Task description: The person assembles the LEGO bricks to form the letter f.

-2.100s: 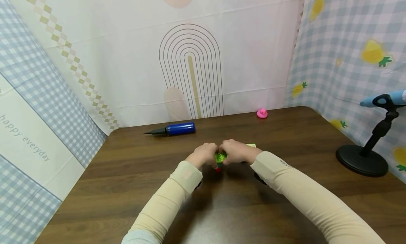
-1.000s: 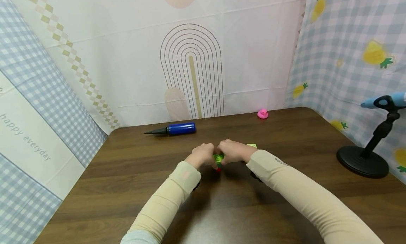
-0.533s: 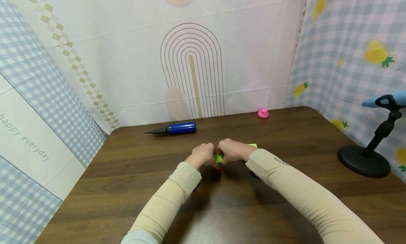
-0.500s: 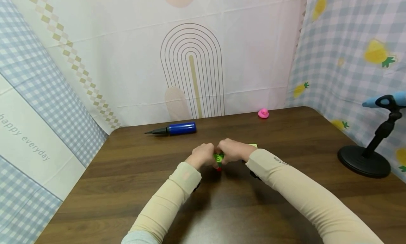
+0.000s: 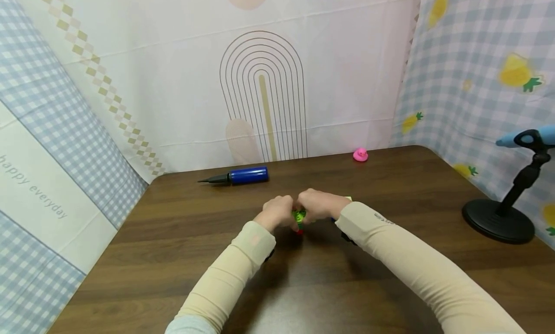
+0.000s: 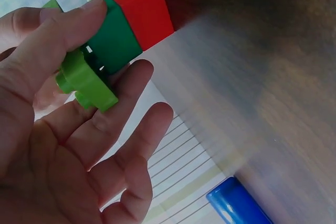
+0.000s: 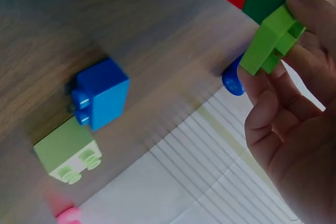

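A stack of bricks stands between the two hands: red at the bottom, dark green in the middle, light green on top. My left hand pinches the stack, its thumb on the dark green brick in the left wrist view. My right hand grips the light green brick from the other side; its fingers curl beneath the brick's studded side in the right wrist view. From the head, the hands cover most of the stack, leaving the light green top and a bit of red visible.
A blue brick and a pale green brick lie beside the right hand. Farther back are a blue pump and a pink duck. A black stand with a light blue object is at the right.
Compared with the earliest frame, both hands are slightly closer together over the stack and the right forearm has shifted a little left. Since half a second ago, almost nothing has moved.
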`<state>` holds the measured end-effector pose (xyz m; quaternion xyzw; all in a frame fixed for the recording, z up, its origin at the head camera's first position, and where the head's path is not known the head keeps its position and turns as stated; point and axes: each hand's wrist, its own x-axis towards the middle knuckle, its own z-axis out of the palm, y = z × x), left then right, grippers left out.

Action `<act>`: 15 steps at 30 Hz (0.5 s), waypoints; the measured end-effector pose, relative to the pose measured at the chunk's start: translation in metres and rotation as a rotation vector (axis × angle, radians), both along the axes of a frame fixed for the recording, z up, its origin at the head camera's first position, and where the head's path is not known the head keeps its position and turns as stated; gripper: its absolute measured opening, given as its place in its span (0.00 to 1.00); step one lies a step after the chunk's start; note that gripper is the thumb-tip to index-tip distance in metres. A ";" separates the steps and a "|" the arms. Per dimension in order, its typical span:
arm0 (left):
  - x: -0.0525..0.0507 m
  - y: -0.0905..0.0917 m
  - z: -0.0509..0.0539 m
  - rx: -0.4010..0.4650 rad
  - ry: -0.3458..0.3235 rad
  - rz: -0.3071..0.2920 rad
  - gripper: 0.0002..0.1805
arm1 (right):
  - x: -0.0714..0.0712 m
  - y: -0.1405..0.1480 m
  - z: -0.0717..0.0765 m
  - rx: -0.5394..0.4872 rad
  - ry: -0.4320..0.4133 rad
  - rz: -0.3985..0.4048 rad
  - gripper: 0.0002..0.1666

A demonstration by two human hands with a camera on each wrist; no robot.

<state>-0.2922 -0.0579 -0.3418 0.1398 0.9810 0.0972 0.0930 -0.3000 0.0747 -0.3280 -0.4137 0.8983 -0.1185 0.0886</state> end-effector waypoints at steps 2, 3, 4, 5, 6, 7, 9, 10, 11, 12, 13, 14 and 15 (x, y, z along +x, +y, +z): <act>0.000 0.000 -0.001 0.005 0.005 0.001 0.19 | 0.000 -0.002 0.000 0.016 0.004 -0.012 0.06; 0.000 0.000 -0.001 0.008 0.008 0.002 0.20 | 0.000 -0.003 -0.001 0.025 -0.001 -0.021 0.06; 0.000 -0.001 -0.002 0.009 0.008 0.005 0.20 | 0.000 -0.004 -0.001 0.035 -0.001 -0.026 0.06; 0.000 -0.001 -0.002 0.011 0.008 0.008 0.20 | 0.000 -0.005 -0.001 0.044 0.000 -0.030 0.07; 0.001 -0.001 -0.002 0.012 0.007 0.010 0.20 | 0.000 -0.006 0.000 0.053 0.000 -0.035 0.07; 0.001 -0.001 -0.002 0.013 0.006 0.014 0.20 | -0.001 -0.006 0.000 0.054 0.000 -0.031 0.07; 0.001 -0.001 -0.002 0.017 0.000 0.019 0.19 | -0.003 -0.005 0.000 0.051 -0.004 -0.020 0.07; 0.001 -0.001 -0.002 0.019 -0.001 0.019 0.19 | -0.003 -0.005 0.000 0.049 -0.005 -0.014 0.07; 0.000 -0.002 -0.001 0.021 -0.002 0.017 0.18 | -0.004 -0.004 0.000 0.045 -0.013 -0.013 0.07; 0.001 -0.002 -0.001 0.022 -0.003 0.015 0.18 | -0.005 -0.003 -0.001 0.040 -0.023 -0.009 0.07; 0.000 -0.002 -0.001 0.024 -0.003 0.012 0.17 | -0.006 -0.003 -0.001 0.034 -0.035 -0.006 0.07; 0.001 -0.002 -0.001 0.025 -0.002 0.008 0.16 | -0.006 -0.002 -0.001 0.025 -0.046 0.000 0.07; 0.001 -0.002 -0.001 0.027 -0.001 0.005 0.16 | -0.007 -0.001 -0.001 0.022 -0.054 0.002 0.07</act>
